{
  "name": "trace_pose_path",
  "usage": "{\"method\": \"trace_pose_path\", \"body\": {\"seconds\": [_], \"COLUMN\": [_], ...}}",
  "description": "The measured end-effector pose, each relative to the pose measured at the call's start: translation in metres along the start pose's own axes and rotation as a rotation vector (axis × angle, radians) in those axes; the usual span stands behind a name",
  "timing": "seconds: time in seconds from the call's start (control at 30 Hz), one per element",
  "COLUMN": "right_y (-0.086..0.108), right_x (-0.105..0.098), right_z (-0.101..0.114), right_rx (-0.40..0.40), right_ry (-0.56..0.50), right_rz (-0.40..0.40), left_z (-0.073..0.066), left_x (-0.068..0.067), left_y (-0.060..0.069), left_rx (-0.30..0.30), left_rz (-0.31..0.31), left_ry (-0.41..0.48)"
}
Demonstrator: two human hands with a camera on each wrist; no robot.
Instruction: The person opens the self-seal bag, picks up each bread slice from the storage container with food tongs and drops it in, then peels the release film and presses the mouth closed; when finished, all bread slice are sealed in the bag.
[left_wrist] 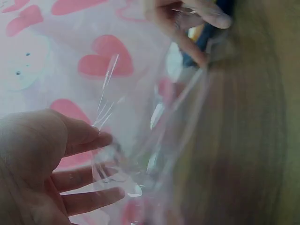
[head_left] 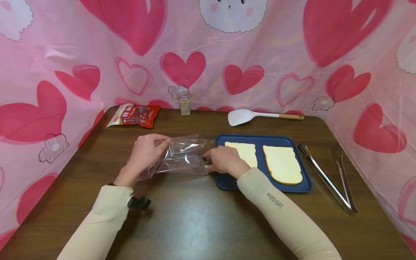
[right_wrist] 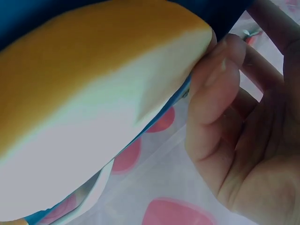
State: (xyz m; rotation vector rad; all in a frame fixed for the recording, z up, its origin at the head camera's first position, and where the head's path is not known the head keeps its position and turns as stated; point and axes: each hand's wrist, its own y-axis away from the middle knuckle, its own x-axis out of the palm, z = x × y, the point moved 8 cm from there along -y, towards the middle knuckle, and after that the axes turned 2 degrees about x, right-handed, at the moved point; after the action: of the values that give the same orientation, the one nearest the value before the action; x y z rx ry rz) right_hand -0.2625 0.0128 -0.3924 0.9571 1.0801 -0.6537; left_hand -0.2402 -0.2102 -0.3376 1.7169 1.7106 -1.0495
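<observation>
Between both hands lies a clear plastic bag (head_left: 185,153), creased and shiny, just left of the blue tray. My left hand (head_left: 145,153) pinches its left part between thumb and index finger; in the left wrist view the other fingers of the left hand (left_wrist: 61,164) spread behind the film. At the bag's right end, my right hand (head_left: 225,159) has its curled index finger and thumb on the film's edge. The right hand (right_wrist: 243,122) partly covers the left bread slice (head_left: 243,150), which looms close in the right wrist view.
A second bread slice (head_left: 282,164) lies on the blue tray (head_left: 305,184). Metal tongs (head_left: 331,186) lie to the right. Behind are a white spatula (head_left: 242,116), a small seasoning jar (head_left: 185,104) and a red food packet (head_left: 138,115). A heart-patterned cloth (head_left: 185,68) hangs behind the table.
</observation>
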Motion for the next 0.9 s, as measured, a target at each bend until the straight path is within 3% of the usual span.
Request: {"method": "trace_pose_path", "body": {"seconds": [0.17, 0.3, 0.53, 0.9], "right_y": [-0.001, -0.001, -0.002, -0.004], "right_x": [-0.001, -0.003, -0.008, -0.005], "right_z": [-0.002, -0.002, 0.001, 0.006], "right_rx": [0.014, -0.001, -0.032, -0.044], "right_ry": [0.003, -0.004, -0.033, 0.015], "right_rz": [0.009, -0.003, -0.056, -0.098], "left_z": [-0.007, -0.012, -0.009, 0.000], "left_x": [-0.016, -0.021, -0.006, 0.013], "left_y": [0.002, 0.003, 0.006, 0.009], "left_rx": [0.024, 0.057, 0.056, 0.037], "left_rz": [-0.052, -0.059, 0.018, 0.060], "left_ry": [0.038, 0.042, 0.034, 0.023]}}
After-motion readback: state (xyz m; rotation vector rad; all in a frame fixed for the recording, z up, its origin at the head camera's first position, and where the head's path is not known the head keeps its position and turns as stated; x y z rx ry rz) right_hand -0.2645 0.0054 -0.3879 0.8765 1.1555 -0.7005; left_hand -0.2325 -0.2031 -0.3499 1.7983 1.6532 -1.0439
